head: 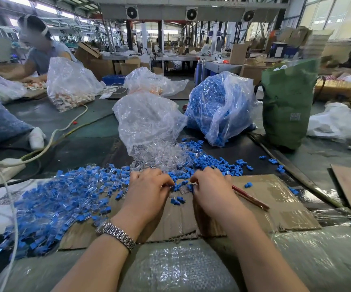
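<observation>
Head view: two hands meet over a cardboard sheet (pixel 275 199) on the tabletop (pixel 82 144).
Left hand (pixel 149 190): fingers curled, tips pinching a small part (pixel 172 186); watch (pixel 117 233) on the wrist.
Right hand (pixel 210 190): fingers curled, tips pinching a blue cap (pixel 191 187).
Place: part and cap sit between the two hands, near each other, just over the cardboard.
Axis: both are too small and too covered by fingertips to tell which way they point; the loose caps (pixel 177 200) at 6 o'clock of them lie with their long axis roughly 9-to-3.
Hidden: the part's colour and shape are hard to make out.
Clear bag (pixel 149 121): at 12 o'clock of the hands, mouth toward them, spilling clear plugs (pixel 155 159).
Blue bag (pixel 218 106): at 1 o'clock, full of blue pieces.
Green bag (pixel 286 102): at 2 o'clock, upright; contents not clear.
Heap (pixel 61 199): blue-and-clear pieces at 9 o'clock of the left hand.
Red stick (pixel 252 199): at 3 o'clock of the right hand, on the cardboard, one end hidden by that hand.
</observation>
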The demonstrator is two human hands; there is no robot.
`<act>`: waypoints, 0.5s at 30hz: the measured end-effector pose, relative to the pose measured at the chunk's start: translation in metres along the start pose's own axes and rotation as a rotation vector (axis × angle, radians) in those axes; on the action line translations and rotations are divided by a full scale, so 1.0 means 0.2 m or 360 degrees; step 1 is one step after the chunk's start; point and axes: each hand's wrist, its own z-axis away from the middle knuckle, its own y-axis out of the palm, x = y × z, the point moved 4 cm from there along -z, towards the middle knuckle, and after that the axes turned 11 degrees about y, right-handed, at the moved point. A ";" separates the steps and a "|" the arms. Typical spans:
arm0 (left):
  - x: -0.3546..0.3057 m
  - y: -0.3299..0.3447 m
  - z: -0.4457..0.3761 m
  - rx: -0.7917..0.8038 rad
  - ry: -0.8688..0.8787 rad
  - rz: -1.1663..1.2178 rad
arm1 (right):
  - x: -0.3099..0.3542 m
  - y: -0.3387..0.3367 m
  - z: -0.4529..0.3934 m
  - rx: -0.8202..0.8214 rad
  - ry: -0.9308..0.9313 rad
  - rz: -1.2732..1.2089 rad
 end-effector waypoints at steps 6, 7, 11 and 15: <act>-0.02 -0.01 0.01 -0.0096 0.0007 0.0102 | 0.00 0.02 -0.01 -0.0019 -0.0013 -0.0048; -0.04 -0.02 0.00 -0.0109 0.0030 0.0152 | 0.00 0.03 0.00 -0.0022 -0.0009 -0.0059; -0.08 -0.02 -0.01 0.0043 0.0080 0.0257 | 0.00 0.03 0.01 -0.0062 -0.0002 -0.0092; -0.04 -0.04 0.02 -0.0007 0.0007 0.0432 | -0.01 0.01 0.02 -0.0096 0.0011 -0.0275</act>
